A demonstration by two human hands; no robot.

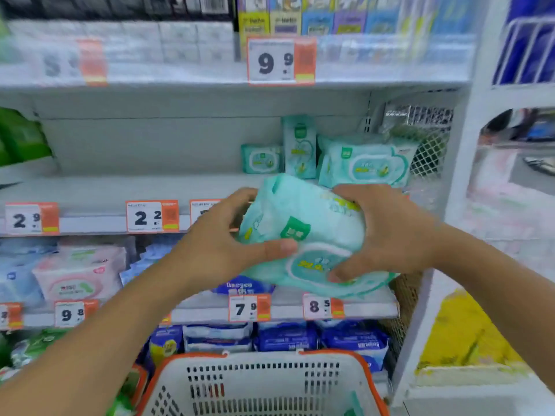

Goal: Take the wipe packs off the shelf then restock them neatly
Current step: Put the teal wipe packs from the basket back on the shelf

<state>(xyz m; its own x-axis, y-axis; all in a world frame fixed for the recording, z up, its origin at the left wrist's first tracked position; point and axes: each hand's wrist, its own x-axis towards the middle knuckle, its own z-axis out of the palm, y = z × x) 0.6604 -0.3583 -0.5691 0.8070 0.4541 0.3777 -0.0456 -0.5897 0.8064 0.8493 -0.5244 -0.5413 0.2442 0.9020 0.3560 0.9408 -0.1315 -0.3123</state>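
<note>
I had both hands on a soft mint-green plastic wipe pack (303,229), held in the air in front of the middle shelf (120,190), tilted with its white-rimmed oval lid facing me. My left hand (222,238) gripped its left end, fingers curled behind the pack and the thumb pressed flat across the front. My right hand (387,232) clasped the right end, fingers curled over the top edge and the thumb pinching down near the lid.

Behind the held pack, on the right part of that shelf, stood three more mint-green packs: a small one (262,159), a tall upright one (299,145) just beside it, and a large one (365,160) leaning against the white mesh side panel (429,157). The rest of the shelf to the left lay bare. Orange-and-white price tags (151,216) ran along the shelf edges. Below my arms sat a white perforated plastic basket with an orange rim (261,382).
</note>
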